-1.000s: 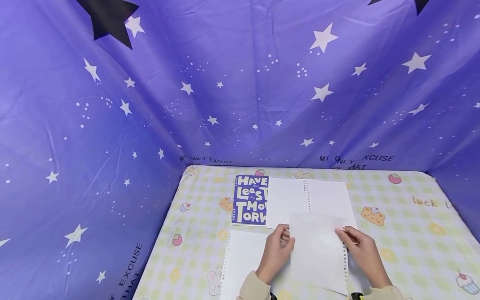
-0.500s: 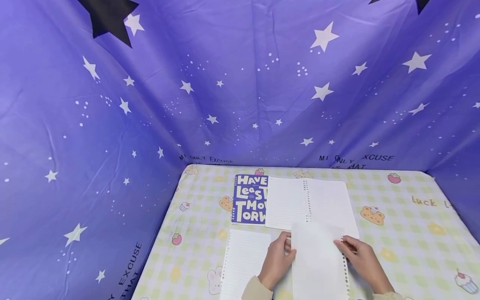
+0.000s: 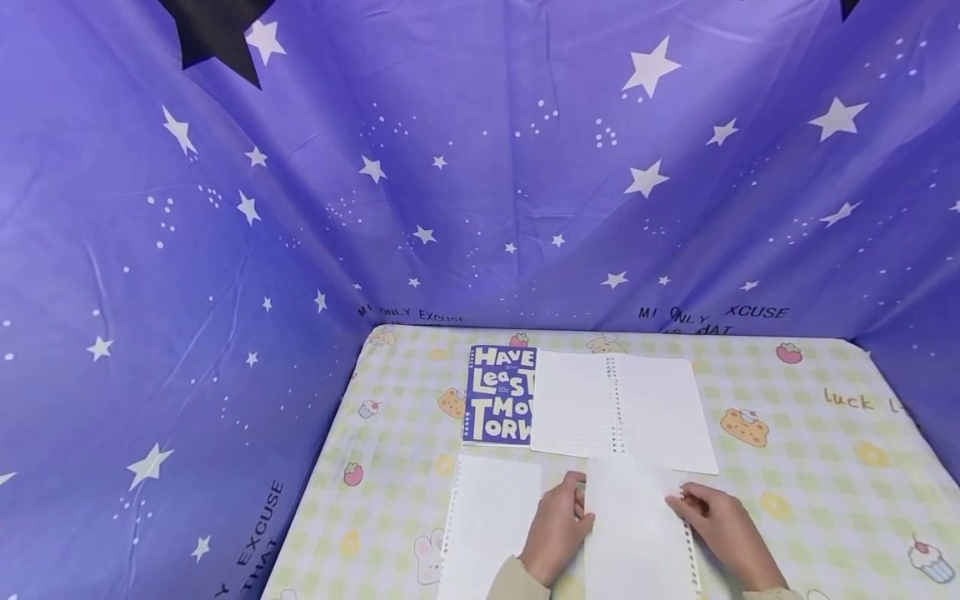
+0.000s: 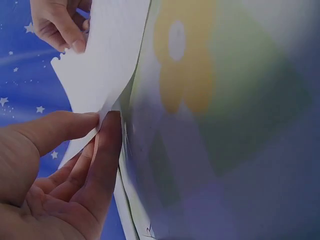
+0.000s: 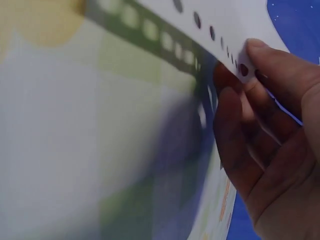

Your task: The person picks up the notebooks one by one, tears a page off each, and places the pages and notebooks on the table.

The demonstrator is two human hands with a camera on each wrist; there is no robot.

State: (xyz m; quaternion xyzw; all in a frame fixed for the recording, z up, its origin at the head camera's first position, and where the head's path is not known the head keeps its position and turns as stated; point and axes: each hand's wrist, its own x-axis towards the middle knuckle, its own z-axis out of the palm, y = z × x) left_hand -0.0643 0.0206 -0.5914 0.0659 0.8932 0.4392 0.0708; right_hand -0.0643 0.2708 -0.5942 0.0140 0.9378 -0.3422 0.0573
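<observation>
Between my two hands is a loose white sheet of paper (image 3: 633,533), with punched holes down its right edge. My left hand (image 3: 557,525) pinches the left edge between thumb and fingers, which the left wrist view shows closely on the paper (image 4: 107,55). On the holed edge, my right hand (image 3: 723,525) pinches the sheet; in the right wrist view the thumb lies over the paper (image 5: 235,30) near its holes. Just beyond the sheet lies an open spiral notebook (image 3: 663,408), its lower edge partly hidden by the sheet.
Left of the open notebook lies a purple notebook (image 3: 498,396) with large white lettering, partly covered by it. Another white holed sheet (image 3: 491,517) rests on the table beside my left hand. A checked cloth (image 3: 825,475) covers the table; a purple starred curtain (image 3: 480,167) stands behind.
Both hands have drawn the sheet down toward me, uncovering more of the open notebook's spiral and right page. The grip on both edges stays the same.
</observation>
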